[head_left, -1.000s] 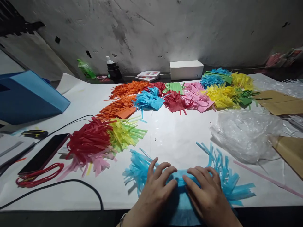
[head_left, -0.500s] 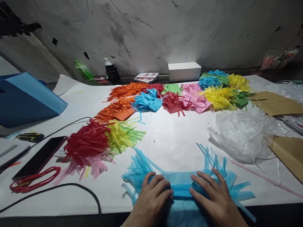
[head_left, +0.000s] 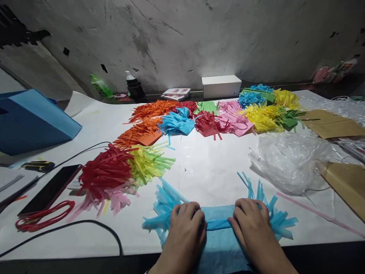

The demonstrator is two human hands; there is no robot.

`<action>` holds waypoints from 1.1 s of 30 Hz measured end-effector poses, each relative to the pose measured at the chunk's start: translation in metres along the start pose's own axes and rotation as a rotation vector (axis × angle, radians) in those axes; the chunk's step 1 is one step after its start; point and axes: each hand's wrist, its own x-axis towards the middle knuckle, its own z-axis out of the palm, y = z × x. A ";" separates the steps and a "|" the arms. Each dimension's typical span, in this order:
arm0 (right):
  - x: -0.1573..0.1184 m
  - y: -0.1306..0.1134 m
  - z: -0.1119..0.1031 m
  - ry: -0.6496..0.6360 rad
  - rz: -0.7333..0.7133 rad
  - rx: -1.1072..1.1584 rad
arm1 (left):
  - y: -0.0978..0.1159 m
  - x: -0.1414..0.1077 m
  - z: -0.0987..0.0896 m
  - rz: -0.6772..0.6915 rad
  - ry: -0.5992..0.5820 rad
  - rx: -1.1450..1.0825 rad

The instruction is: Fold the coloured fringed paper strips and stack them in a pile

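Note:
Light blue tissue paper [head_left: 219, 243] lies at the table's front edge, with fringed strips spreading out on both sides. Across its middle runs a narrow, darker folded band [head_left: 218, 224]. My left hand [head_left: 186, 224] has its fingers curled over the left end of the band, beside the left fringe [head_left: 165, 205]. On the right end, my right hand [head_left: 252, 224] is closed over the paper in the same way, next to the right fringe [head_left: 281, 220]. Both hands' fingertips are partly hidden against the paper.
Coloured fringed bundles [head_left: 209, 123] line the back; a red one [head_left: 105, 171] lies left. Clear plastic [head_left: 291, 163] and brown paper [head_left: 345, 186] are right. A phone [head_left: 49, 190], red cord [head_left: 47, 217], black cable [head_left: 85, 222] and blue box [head_left: 37, 121] are left.
The fingers of both hands have curled in more around the blue paper. The folded band looks narrower, and the right fringe has drawn in towards the middle.

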 end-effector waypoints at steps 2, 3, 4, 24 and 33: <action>0.002 -0.003 -0.003 0.035 -0.059 0.026 | -0.003 -0.001 0.000 0.109 0.013 -0.022; 0.003 -0.004 -0.003 0.048 -0.117 0.052 | -0.004 -0.002 0.000 0.159 0.018 -0.037; 0.003 -0.004 -0.004 0.055 -0.185 0.075 | -0.004 -0.003 0.000 0.195 0.024 -0.052; -0.005 0.014 -0.013 -0.031 -0.396 0.263 | -0.006 -0.001 0.001 0.257 0.058 -0.142; -0.005 -0.003 -0.006 -0.044 -0.113 0.130 | 0.014 0.003 -0.001 0.080 -0.033 0.056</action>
